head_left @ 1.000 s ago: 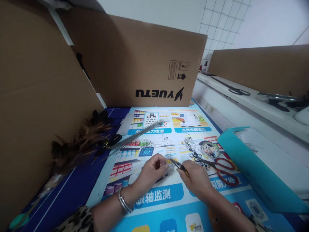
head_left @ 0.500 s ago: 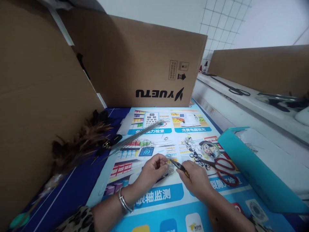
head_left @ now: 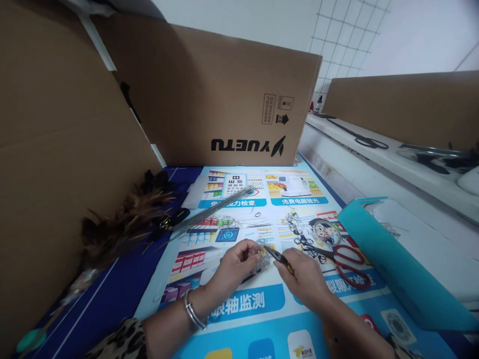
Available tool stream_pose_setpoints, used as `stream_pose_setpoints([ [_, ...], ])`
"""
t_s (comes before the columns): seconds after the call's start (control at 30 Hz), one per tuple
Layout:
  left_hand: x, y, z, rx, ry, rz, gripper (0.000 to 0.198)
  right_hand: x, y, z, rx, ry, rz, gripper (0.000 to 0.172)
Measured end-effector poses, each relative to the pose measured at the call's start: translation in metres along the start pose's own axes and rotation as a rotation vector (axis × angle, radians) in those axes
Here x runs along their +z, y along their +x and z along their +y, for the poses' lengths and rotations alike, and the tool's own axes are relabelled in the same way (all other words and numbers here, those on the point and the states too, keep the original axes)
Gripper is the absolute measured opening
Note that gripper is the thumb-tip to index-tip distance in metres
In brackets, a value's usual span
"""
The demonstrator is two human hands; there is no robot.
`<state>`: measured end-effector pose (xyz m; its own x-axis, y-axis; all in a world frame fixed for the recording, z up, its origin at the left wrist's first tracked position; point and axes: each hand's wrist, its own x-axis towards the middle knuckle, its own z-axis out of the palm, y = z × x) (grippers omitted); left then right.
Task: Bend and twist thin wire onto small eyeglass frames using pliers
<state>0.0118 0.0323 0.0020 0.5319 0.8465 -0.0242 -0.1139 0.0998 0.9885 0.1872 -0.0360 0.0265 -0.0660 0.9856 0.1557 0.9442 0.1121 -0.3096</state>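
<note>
My left hand (head_left: 237, 264) is closed in a pinch on a small piece of thin wire (head_left: 262, 263), held just above the printed poster (head_left: 247, 309) on the table. My right hand (head_left: 305, 278) grips small pliers (head_left: 276, 255) with a yellow handle. The pliers' black tip points left and meets the wire at my left fingertips. A silver bangle (head_left: 193, 313) sits on my left wrist.
Red-handled scissors (head_left: 342, 263) and several small black rings (head_left: 305, 243) lie right of my hands. A bundle of long wires (head_left: 213, 209) and brown feathers (head_left: 123, 224) lie to the left. A YUETU cardboard box (head_left: 224, 94) stands behind, a teal folder (head_left: 392, 259) at right.
Both hands stay in place; the pliers' tip has shifted very slightly at the wire. Nothing else has moved.
</note>
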Motion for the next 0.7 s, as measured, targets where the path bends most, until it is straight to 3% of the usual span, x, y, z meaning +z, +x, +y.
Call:
stream_pose_setpoints([
  [0.43,-0.0018,-0.0037,0.0053,0.005,0.026,0.038,0.013,0.0001,-0.0007,0.0026,0.001,-0.009,-0.087,0.020],
  [0.7,-0.0024,-0.0034,0.0044,0.006,0.071,0.065,0.013,0.0028,0.0018,0.0049,-0.017,0.010,-0.012,0.018],
])
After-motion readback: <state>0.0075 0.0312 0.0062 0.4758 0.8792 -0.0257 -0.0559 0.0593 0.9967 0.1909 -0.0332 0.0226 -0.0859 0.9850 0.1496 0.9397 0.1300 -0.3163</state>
